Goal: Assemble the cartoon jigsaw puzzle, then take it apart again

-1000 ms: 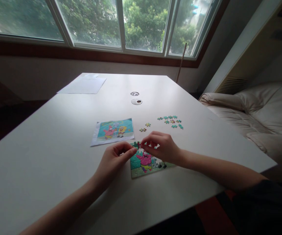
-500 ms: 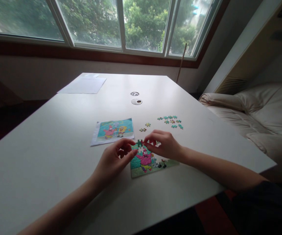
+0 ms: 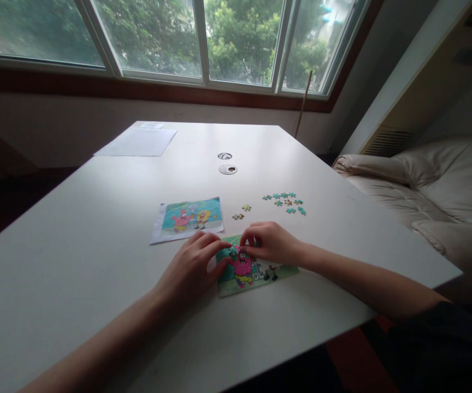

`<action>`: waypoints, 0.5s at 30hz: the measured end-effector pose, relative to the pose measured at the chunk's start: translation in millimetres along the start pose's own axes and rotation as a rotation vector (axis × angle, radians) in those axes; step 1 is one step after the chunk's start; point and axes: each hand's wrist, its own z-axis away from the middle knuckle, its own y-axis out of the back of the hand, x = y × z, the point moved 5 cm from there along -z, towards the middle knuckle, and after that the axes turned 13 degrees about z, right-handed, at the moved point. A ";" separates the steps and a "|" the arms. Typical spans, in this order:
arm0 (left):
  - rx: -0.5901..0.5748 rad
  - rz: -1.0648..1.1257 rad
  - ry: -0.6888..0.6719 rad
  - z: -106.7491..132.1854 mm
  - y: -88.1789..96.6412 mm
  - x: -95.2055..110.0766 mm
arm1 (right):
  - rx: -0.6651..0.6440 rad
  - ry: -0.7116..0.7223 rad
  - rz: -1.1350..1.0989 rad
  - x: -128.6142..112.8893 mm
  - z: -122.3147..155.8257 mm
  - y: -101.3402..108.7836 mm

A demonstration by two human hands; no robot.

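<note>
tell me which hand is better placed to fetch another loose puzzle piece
Likely the right hand: the loose pieces lie beyond it, while the left hand is farther off, at the left edge of the puzzle.

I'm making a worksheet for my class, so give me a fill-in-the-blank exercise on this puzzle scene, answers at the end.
1. The printed cartoon picture lies nearer to the person's ____ hand than to the other.
2. The starfish figure on the jigsaw puzzle has a ____ body.
3. In this view, the sofa stands to the ____ of the white table.

Missing words: left; pink; right.
</note>
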 end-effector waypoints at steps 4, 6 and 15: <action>-0.029 -0.066 -0.057 3.7 0.6 4.3 | -0.030 0.012 -0.006 5.9 0.9 1.9; -0.039 -0.096 -0.081 4.8 1.0 6.7 | -0.051 0.039 -0.002 8.1 2.2 4.4; -0.089 -0.140 -0.098 8.2 0.3 8.9 | -0.194 0.164 0.067 3.1 6.7 6.1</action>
